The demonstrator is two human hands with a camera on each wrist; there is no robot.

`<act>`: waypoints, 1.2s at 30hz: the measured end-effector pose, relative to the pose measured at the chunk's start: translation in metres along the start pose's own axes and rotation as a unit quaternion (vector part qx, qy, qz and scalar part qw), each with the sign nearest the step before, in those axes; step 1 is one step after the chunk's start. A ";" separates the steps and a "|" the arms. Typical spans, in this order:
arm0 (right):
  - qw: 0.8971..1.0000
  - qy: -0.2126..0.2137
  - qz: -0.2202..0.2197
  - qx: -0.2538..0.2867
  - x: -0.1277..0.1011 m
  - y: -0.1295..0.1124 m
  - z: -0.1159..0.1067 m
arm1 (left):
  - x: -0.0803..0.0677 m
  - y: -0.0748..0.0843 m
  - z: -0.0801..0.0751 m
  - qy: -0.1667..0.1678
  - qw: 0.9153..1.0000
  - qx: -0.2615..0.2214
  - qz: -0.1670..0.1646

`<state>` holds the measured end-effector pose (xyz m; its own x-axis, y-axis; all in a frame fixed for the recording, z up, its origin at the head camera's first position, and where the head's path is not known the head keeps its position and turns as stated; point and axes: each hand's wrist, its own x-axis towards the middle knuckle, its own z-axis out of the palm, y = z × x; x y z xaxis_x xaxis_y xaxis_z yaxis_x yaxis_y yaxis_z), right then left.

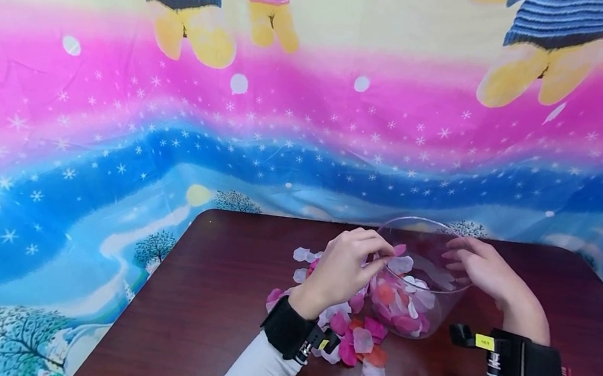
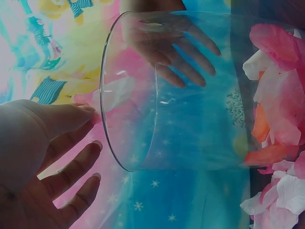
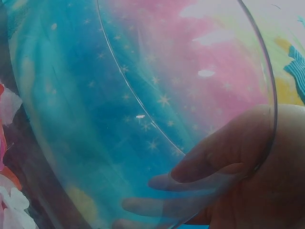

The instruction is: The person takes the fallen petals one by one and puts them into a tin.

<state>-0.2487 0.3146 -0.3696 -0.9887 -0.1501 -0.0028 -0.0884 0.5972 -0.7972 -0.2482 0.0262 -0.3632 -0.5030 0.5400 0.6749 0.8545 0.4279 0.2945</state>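
Note:
My left hand (image 1: 347, 266) is at the left rim of a clear plastic container (image 1: 446, 304). Its thumb and forefinger pinch a pink artificial flower petal (image 1: 400, 250). Against that one, just inside the rim, is a whitish petal (image 2: 116, 93); whether it is also held I cannot tell. Pink, white and orange petals (image 1: 404, 309) lie in the bottom of the container. On the far right side, my right hand (image 1: 483, 268) has its fingers loosely extended along the outside of the wall, seen through the plastic in the right wrist view. Whether they touch it is unclear.
Loose petals (image 1: 339, 322) are heaped on the dark brown table (image 1: 201, 300), left of and in front of the container, partly hidden by my left hand. A printed cloth (image 1: 310, 109) with snowflakes and bears hangs behind the table's back edge.

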 end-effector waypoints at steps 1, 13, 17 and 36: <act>1.000 0.001 0.000 -0.001 0.000 0.001 0.000 | 0.000 0.000 0.000 -0.002 1.000 0.000 -0.001; 1.000 -0.004 0.005 0.004 -0.001 0.001 0.001 | -0.003 -0.002 -0.002 -0.009 1.000 -0.017 -0.010; 1.000 -0.003 0.005 -0.001 -0.001 0.001 0.001 | -0.003 -0.009 -0.011 0.000 0.999 -0.027 -0.024; 1.000 -0.002 0.006 -0.007 0.000 0.001 0.001 | -0.024 -0.065 -0.046 -0.018 0.981 0.002 -0.191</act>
<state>-0.2485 0.3144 -0.3706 -0.9893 -0.1450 -0.0147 -0.0778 0.6107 -0.7880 -0.2858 -0.0479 -0.3681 -0.7912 0.3643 0.4912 0.6017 0.6068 0.5193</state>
